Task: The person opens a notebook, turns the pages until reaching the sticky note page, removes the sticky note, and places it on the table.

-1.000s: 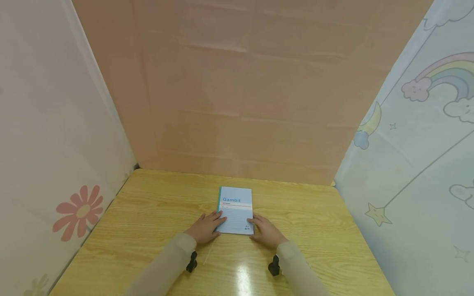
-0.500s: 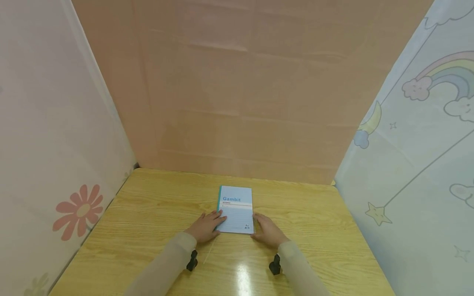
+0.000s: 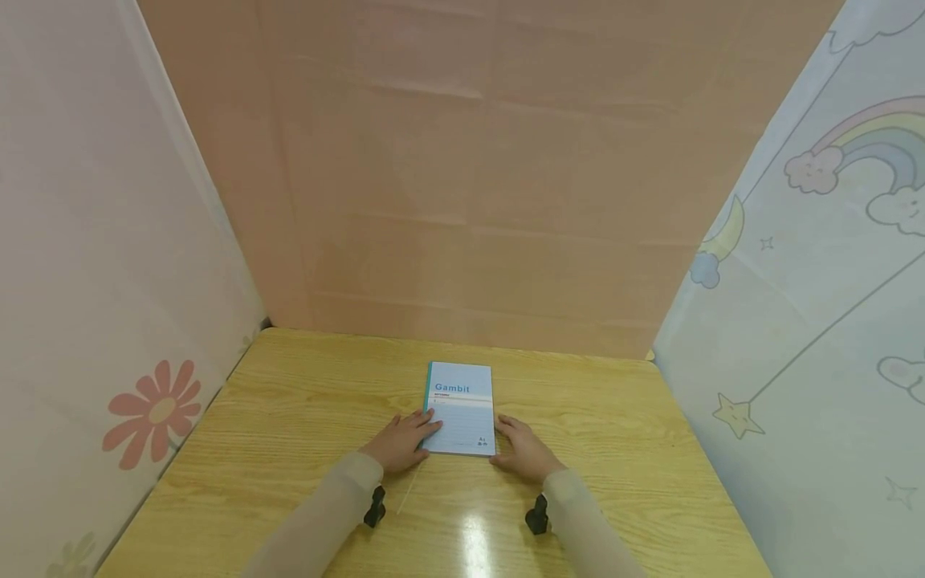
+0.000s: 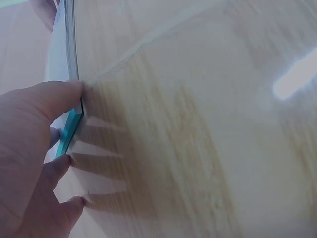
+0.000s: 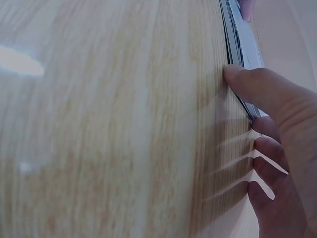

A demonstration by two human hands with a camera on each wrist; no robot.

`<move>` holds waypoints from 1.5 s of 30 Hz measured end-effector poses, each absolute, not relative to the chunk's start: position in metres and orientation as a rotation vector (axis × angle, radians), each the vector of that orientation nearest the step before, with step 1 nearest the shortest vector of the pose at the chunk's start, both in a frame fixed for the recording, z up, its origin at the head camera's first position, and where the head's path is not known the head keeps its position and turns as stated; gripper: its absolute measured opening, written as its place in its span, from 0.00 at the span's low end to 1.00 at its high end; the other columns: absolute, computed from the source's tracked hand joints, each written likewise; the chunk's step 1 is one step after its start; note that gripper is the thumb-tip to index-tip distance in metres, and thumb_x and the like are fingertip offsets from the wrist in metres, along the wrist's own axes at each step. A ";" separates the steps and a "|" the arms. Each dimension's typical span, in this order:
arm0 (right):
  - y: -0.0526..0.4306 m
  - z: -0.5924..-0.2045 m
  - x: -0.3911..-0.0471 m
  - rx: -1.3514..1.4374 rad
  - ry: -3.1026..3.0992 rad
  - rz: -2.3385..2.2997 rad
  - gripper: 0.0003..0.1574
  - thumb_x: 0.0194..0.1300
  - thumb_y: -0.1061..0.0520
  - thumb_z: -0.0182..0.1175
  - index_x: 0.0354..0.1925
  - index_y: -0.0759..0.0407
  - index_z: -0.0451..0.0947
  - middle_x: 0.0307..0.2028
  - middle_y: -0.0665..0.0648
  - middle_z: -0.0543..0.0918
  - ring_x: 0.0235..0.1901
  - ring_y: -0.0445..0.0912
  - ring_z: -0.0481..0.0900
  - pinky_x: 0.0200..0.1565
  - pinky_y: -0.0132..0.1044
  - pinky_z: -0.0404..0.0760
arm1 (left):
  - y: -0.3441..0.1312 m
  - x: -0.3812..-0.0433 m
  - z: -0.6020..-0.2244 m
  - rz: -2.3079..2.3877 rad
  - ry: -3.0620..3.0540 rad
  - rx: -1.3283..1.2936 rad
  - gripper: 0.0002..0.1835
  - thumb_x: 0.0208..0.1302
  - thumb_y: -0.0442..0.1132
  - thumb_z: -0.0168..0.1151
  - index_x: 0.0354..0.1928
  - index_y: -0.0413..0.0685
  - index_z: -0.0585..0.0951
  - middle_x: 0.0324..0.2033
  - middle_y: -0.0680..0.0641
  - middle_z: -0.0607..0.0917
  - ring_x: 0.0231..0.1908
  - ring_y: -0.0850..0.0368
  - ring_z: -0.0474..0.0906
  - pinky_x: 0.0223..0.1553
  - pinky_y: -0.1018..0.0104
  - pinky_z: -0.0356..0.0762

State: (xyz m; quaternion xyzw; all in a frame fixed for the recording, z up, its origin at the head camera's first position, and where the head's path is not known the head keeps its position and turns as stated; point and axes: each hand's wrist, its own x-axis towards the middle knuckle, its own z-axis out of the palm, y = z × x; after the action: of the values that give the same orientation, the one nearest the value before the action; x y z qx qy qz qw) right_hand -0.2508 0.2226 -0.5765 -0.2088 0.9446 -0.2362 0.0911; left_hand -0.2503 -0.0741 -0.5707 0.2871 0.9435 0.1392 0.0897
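Note:
A light-blue notebook (image 3: 462,421) with "Gambit" on its cover and a teal spine lies flat on the wooden table, cover up. At its lower left corner, my left hand (image 3: 397,441) rests with a finger on the cover. In the left wrist view the left thumb (image 4: 67,96) touches the near edge, and other fingers are spread by the teal spine (image 4: 72,126). Along the right side lies my right hand (image 3: 526,451), fingers beside the edge. The right thumb (image 5: 235,74) touches the near page edge (image 5: 233,37) in the right wrist view. Neither hand is curled round the notebook.
The wooden table (image 3: 303,393) meets a tan backdrop (image 3: 470,201) at the back. White printed sheets stand at the left (image 3: 87,241) and right (image 3: 817,321). A thin pale line (image 3: 409,490) runs on the tabletop near my left hand. Both wrists carry small black devices (image 3: 374,507).
My right fingers have slid off the cover to the notebook's right edge. The left hand stays in place, and the notebook keeps its position on the table.

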 end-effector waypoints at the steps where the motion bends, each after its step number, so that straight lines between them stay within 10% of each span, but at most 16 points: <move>1: 0.223 -0.577 -0.251 -0.624 2.807 -0.697 0.47 0.58 0.46 0.69 0.69 0.63 0.64 0.70 0.66 0.62 0.68 0.64 0.60 0.65 0.59 0.64 | -0.074 -0.250 -0.570 0.417 2.804 0.854 0.31 0.68 0.49 0.58 0.72 0.55 0.65 0.73 0.45 0.60 0.72 0.45 0.56 0.67 0.36 0.57; 13: 0.226 -0.579 -0.254 -0.621 2.798 -0.728 0.46 0.58 0.45 0.68 0.68 0.63 0.65 0.70 0.65 0.62 0.68 0.64 0.60 0.65 0.59 0.64 | -0.040 -0.252 -0.539 0.397 2.974 0.898 0.18 0.65 0.40 0.62 0.57 0.50 0.80 0.55 0.49 0.81 0.58 0.52 0.75 0.61 0.57 0.72; 45: 0.231 -0.583 -0.255 -0.709 2.781 -0.806 0.43 0.60 0.44 0.67 0.67 0.63 0.67 0.70 0.67 0.62 0.68 0.64 0.60 0.64 0.60 0.66 | 0.032 -0.238 -0.574 0.245 3.077 1.016 0.15 0.67 0.48 0.60 0.55 0.72 0.79 0.59 0.47 0.78 0.58 0.50 0.74 0.49 0.54 0.79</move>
State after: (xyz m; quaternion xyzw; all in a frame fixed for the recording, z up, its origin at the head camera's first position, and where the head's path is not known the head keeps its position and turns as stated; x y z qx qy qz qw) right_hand -0.2551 0.2315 -0.5829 -0.2371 0.9299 -0.2696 0.0800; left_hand -0.2378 0.0319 -0.5743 0.3122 0.9455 0.0752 -0.0537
